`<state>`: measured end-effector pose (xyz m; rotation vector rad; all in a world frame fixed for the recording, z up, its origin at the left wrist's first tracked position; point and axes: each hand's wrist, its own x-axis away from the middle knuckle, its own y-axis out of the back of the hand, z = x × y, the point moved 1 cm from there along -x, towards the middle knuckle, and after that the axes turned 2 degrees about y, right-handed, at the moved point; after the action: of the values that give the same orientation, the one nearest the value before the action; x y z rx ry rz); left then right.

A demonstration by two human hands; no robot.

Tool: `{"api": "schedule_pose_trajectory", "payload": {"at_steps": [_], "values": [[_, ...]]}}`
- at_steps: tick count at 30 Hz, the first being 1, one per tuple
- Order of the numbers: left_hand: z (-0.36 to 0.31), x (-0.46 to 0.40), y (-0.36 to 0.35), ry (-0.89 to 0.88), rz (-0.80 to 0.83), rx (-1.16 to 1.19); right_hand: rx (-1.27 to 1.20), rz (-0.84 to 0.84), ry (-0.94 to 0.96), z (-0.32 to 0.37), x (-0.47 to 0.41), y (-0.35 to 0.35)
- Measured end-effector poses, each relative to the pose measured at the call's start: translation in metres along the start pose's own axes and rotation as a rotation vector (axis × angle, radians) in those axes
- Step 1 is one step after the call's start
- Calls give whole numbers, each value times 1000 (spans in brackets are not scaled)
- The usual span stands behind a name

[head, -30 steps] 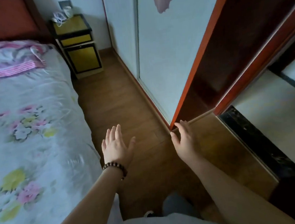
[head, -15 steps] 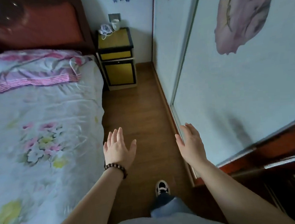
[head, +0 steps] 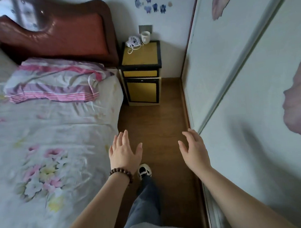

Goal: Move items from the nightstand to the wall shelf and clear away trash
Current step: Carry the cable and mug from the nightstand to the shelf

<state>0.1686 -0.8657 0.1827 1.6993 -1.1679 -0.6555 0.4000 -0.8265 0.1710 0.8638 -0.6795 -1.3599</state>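
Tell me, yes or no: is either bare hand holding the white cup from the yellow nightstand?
No. The white cup stands on the yellow nightstand, while the left hand and right hand are open and empty.

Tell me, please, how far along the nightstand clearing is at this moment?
Nothing looks done: the white cup and coiled white cord sit on the nightstand. Nothing is in hand; the left hand and right hand are open and empty. Moving both items remains; no wall shelf is in view.

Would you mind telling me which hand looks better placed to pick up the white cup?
Probably the right hand: the cup sits at the nightstand's back right, the coiled cord to its left.
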Motion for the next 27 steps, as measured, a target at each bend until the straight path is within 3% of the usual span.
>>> {"api": "schedule_pose_trajectory", "payload": {"at_steps": [11,17,27], "values": [[-22,-269,6,59,-15,28,-14,19,56,40,-278,-57],[-53,-409,31,7,-44,49,-74,-34,73,77,-415,-64],[-92,-597,0,26,6,36,-96,19,78,57,-620,-96]]}}
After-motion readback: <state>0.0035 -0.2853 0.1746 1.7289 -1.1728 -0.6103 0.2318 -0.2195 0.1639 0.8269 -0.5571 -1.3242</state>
